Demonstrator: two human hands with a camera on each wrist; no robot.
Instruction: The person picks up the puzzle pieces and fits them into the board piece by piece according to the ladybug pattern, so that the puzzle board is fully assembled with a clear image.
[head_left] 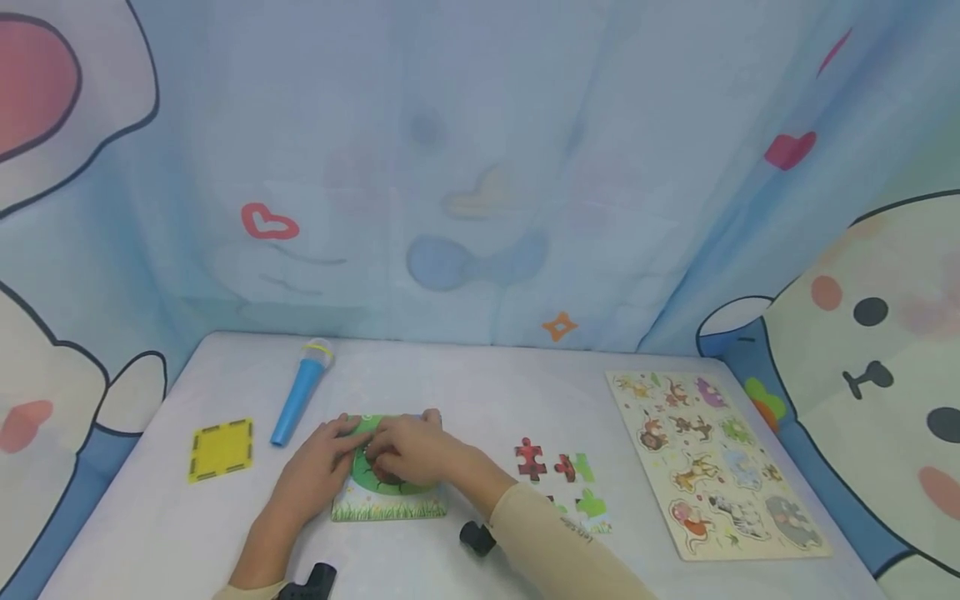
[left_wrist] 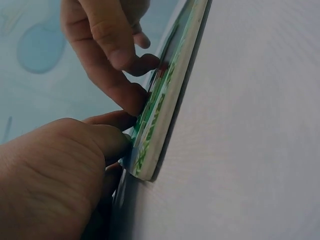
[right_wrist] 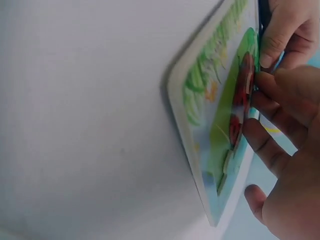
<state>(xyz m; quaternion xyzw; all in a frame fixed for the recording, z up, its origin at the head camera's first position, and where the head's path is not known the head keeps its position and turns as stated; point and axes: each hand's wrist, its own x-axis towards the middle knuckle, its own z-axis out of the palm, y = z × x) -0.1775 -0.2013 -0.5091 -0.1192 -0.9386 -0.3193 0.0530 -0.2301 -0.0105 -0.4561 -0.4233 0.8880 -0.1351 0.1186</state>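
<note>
A jigsaw board (head_left: pixel 390 510) with a green-and-white picture and a grassy border lies flat on the table. My left hand (head_left: pixel 318 467) rests at its left side, thumb and index finger touching the top surface. Over the middle of the board is my right hand (head_left: pixel 420 450). Its fingertips press on red puzzle pieces (right_wrist: pixel 234 129) lying in the green area, plain in the right wrist view. The hands nearly meet, and part of the picture is hidden beneath them. Right of the board lie loose red pieces (head_left: pixel 531 460) and green pieces (head_left: pixel 590 504), some partly covered by the sleeve.
A blue toy microphone (head_left: pixel 297 400) lies behind the left hand, with a yellow square plate (head_left: pixel 221 451) farther left. On the right is a wooden animal puzzle board (head_left: pixel 720 475). A printed blue curtain (head_left: pixel 480 167) hangs behind the white table (head_left: pixel 480 375).
</note>
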